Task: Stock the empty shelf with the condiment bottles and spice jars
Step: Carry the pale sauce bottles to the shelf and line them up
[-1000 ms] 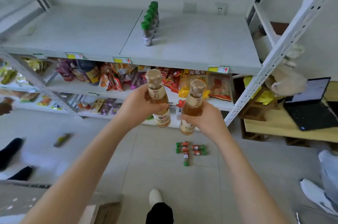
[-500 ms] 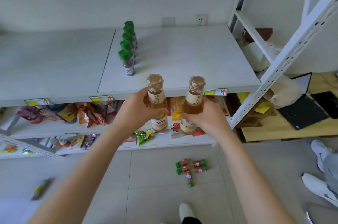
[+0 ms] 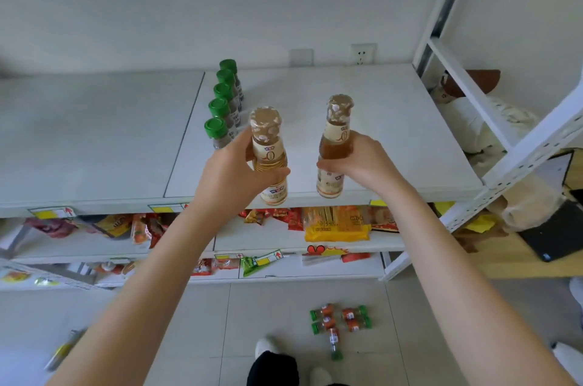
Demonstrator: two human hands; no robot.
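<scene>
Holds one amber condiment bottle upright in each hand, at the front edge of the top shelf [image 3: 394, 120]. Grips the left bottle [image 3: 268, 146] in the left hand [image 3: 233, 174], fingers [image 3: 277, 172] clamped round its middle, brown cap well above them, base just below and hanging past the shelf's front lip. Grips the right bottle [image 3: 336, 133] in the right hand [image 3: 362, 165], fingers [image 3: 328, 164] curled tight round the waist, base below them over the shelf board; cannot tell whether touching it. Just beside the left fingers, on their far side: a row of five green-capped spice jars [image 3: 220, 111], upright on the shelf, running back toward the wall. Far below both sets of fingers, on the floor [image 3: 189, 322]: loose jars [image 3: 325, 313] lying on their sides. Under the top shelf: snack packets [image 3: 336, 225].
</scene>
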